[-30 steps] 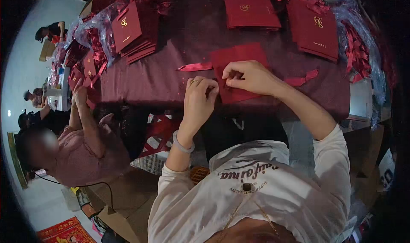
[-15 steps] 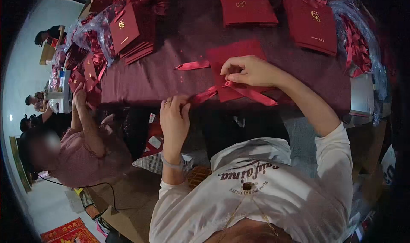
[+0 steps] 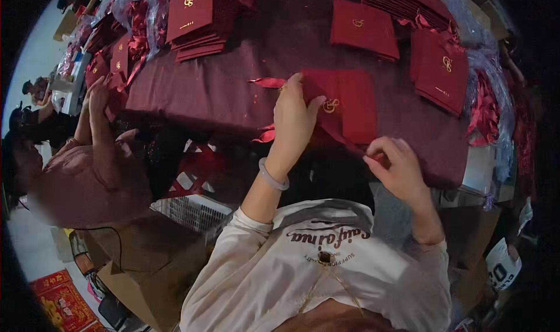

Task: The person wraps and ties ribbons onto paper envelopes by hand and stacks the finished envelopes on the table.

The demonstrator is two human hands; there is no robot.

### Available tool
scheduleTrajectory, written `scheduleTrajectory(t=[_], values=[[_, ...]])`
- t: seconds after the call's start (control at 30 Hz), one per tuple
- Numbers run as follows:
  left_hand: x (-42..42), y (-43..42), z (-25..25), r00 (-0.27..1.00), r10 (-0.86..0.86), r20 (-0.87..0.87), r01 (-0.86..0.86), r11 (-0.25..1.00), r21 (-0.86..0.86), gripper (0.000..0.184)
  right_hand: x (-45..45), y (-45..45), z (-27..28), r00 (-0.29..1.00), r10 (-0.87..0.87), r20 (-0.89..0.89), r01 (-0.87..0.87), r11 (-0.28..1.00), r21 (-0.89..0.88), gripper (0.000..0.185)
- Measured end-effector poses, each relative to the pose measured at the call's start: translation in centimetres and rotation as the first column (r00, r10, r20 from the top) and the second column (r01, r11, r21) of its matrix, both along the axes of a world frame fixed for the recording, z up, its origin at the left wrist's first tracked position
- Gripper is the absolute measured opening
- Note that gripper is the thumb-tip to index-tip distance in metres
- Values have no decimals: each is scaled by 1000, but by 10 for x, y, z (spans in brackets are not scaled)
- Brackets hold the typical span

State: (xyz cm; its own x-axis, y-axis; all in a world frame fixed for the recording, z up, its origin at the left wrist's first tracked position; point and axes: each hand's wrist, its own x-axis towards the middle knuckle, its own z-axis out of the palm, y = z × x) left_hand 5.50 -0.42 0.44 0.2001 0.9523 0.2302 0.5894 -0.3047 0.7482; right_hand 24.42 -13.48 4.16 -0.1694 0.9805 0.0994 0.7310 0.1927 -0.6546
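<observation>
A flat red piece of card (image 3: 359, 107) with a gold logo lies at the table's near edge; whether it is a bag or a folder I cannot tell. My left hand (image 3: 294, 119) rests on its left part, fingers stretched out and thumb apart. From its lower edge a red ribbon (image 3: 344, 141) runs right to my right hand (image 3: 399, 169), whose thumb and finger pinch the end just off the table edge. Two more ribbon ends, an upper one (image 3: 267, 82) and a lower one (image 3: 265, 135), stick out on the left.
Stacks of similar red pieces stand at the back left (image 3: 195, 17), back middle (image 3: 363, 29) and right (image 3: 437, 69). Ribbons in clear plastic (image 3: 484, 110) hang at the right. A co-worker (image 3: 87, 174) sits to the left, hands on red pieces. A white crate (image 3: 192, 212) stands below.
My left hand has moved up and right onto the red card. My right hand has gone from the card's middle down and right, drawing a ribbon. The card's gold logo now shows.
</observation>
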Motion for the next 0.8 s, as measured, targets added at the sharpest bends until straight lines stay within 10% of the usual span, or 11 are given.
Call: scheduleTrajectory(t=[0.1, 0.13, 0.2, 0.37, 0.43, 0.5, 0.57, 0.63, 0.7, 0.8], values=[[-2, -2, -5, 890, 25, 455, 49, 987, -152, 46, 23, -14, 8, 581, -188, -792, -145, 934, -328, 20], [-4, -5, 1, 836, 59, 546, 109, 957, -269, 45, 40, -11, -9, 107, -43, -993, -380, 921, -81, 19], [-7, -4, -11, 810, 75, 582, 127, 946, -298, 45, 42, 12, -32, -574, 20, -818, -419, 852, 315, 32], [-17, -5, -8, 777, 144, 613, 123, 920, -372, 42, 36, 36, -3, -405, -185, -895, -33, 982, -187, 35], [-18, -6, -9, 771, 155, 617, 116, 920, -375, 40, 65, 42, -19, -33, 65, -997, -307, 949, 72, 26], [-21, -6, -9, 767, 169, 619, 110, 916, -386, 37, 72, 40, -23, 131, -16, -991, -164, 986, -38, 28], [-24, -3, -3, 749, 91, 657, 265, 867, -422, 39, 45, 51, -10, 642, -153, -752, 439, 877, 196, 28], [-22, -3, -5, 723, 91, 684, 268, 877, -399, 37, 17, 64, 16, 235, -134, -963, 396, 918, -31, 27], [-21, -3, -6, 699, 85, 710, 271, 888, -373, 35, 26, 75, 15, -2, 54, -999, -82, 995, 54, 30], [-22, -2, -6, 658, 90, 747, 339, 851, -401, 35, 17, 94, 22, 491, -238, -838, -21, 958, -285, 33]])
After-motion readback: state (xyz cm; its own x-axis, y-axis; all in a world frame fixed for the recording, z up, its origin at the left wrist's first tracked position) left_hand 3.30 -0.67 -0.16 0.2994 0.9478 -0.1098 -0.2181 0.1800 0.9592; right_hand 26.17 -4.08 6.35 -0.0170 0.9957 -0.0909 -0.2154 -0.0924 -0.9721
